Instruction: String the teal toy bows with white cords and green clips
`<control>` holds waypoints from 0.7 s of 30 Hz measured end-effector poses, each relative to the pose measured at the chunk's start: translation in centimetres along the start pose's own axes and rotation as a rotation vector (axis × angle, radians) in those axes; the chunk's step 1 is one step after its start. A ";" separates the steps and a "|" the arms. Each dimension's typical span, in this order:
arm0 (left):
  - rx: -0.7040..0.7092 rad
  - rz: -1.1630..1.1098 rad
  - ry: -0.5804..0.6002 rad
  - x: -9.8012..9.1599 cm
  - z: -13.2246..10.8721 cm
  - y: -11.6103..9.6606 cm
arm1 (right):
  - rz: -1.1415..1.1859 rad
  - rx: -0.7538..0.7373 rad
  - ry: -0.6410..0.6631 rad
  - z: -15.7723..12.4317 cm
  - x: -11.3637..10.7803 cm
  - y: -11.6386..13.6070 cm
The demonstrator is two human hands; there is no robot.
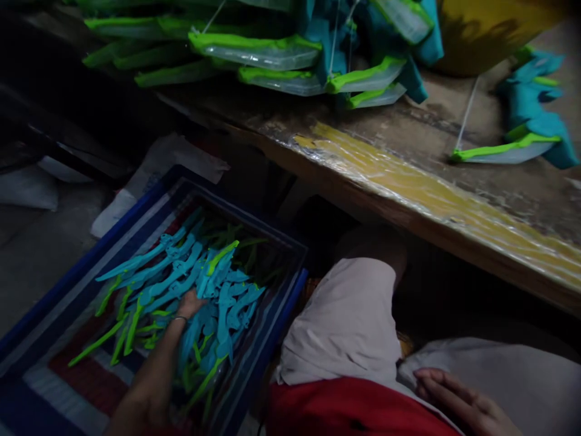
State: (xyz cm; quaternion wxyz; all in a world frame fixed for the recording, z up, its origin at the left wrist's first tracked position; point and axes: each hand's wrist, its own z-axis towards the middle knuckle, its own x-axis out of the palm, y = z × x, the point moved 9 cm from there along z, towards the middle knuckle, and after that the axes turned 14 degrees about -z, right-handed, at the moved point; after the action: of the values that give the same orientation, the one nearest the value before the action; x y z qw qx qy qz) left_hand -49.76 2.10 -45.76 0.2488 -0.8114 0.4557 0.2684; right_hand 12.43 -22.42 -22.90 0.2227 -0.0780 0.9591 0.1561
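Note:
My left hand (pixel 191 303) reaches down into a blue crate (pixel 272 327) on the floor and is buried among several teal and green plastic pieces (pixel 213 284); its fingers are hidden in the pile, so I cannot see whether they grip one. A thin band circles that wrist. My right hand (pixel 458 402) rests flat on my right thigh at the bottom right, fingers stretched out and holding nothing.
A worn wooden table (pixel 408 181) with a yellow taped edge runs above my knees. Packed teal and green items in clear bags (pixel 258 51) are piled on it, more at the right (pixel 521 133). A yellow tub (pixel 490 30) stands behind. White sacks (pixel 154 163) lie on the floor.

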 end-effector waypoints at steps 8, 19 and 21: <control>-0.006 -0.014 -0.205 2.6 -2.3 -2.9 | 0.134 -0.042 0.120 1.0 1.8 3.0; -0.169 -0.217 -0.204 2.3 2.3 -0.4 | -0.488 -0.426 -0.030 -2.5 3.3 17.7; -0.201 -0.269 -0.141 2.2 3.2 1.3 | -0.566 -0.574 0.035 -3.3 5.4 20.9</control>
State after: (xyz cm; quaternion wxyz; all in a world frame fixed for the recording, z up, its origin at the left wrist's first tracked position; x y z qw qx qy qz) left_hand -50.58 2.26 -49.71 0.2314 -0.8650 0.2953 0.3332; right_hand 1.77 -4.36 -17.00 0.2096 -0.4005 0.8210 0.3487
